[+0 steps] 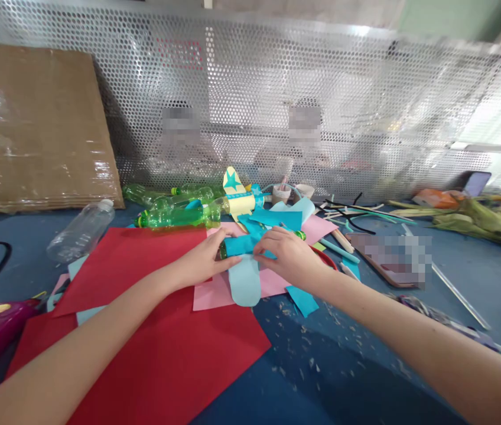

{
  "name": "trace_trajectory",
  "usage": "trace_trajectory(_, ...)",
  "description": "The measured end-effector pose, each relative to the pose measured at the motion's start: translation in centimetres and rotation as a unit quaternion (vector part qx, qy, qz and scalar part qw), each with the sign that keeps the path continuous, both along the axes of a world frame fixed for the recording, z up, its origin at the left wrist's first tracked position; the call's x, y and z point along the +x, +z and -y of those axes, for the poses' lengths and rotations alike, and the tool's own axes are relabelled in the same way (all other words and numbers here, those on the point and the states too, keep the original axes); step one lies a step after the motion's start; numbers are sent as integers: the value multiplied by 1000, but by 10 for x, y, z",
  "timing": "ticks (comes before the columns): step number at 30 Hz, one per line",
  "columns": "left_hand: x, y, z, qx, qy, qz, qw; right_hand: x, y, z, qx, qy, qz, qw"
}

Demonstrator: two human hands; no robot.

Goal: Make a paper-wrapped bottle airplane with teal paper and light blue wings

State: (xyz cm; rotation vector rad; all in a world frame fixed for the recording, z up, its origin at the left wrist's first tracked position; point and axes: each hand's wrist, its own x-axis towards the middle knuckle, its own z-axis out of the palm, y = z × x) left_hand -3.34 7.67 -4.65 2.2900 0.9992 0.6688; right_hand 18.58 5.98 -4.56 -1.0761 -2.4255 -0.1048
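Observation:
A small plastic bottle wrapped in blue paper [240, 244] lies crosswise over pink paper [206, 296]. Its green cap [300, 235] peeks out past my right hand. A rounded light-blue paper piece [245, 283] hangs from the near side like a wing. My left hand [204, 257] grips the bottle's left end between thumb and fingers. Closed in a pinch, my right hand [283, 251] presses on the blue paper near the wing's top. Whatever its fingertips hold is hidden. Behind stands a yellow paper-covered bottle plane [239, 203] with blue stars.
Red paper sheets [162, 354] spread at left. Green bottles [179, 215] and a clear bottle [83, 230] lie behind. At right are a phone [377, 260], straws and corn husks [483, 227]. A magenta glue gun [2, 330] is at far left; a perforated metal screen [250, 88] bounds the table.

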Motion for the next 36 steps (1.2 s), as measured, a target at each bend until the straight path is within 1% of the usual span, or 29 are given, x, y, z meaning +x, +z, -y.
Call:
trace_trajectory(6, 0, 0, 0, -14, 4, 4, 1000, -1, 5, -3, -27, 5, -7, 1000)
trace_trajectory(17, 2, 1, 0, -15, 2, -1, 1000, -3, 7, -7, -42, 6, -8, 999)
trace_trajectory(23, 3, 1, 1, -23, 5, 14, 1000, -6, 10, -10, -53, -6, -3, 999)
trace_trajectory(27, 4, 2, 2, -26, 3, 25, 999, -5, 16, -12, -63, -32, -15, 997)
trace_trajectory(29, 5, 3, 3, -29, 2, 22, 999, -5, 20, -15, -78, -29, -11, 996)
trace_trajectory(31, 6, 3, 4, -39, 8, 21, 999, -5, 26, -20, -107, -10, 3, 994)
trace_trajectory(36, 5, 3, 5, -71, 10, 34, 997, -7, 38, -36, -205, 19, 41, 978)
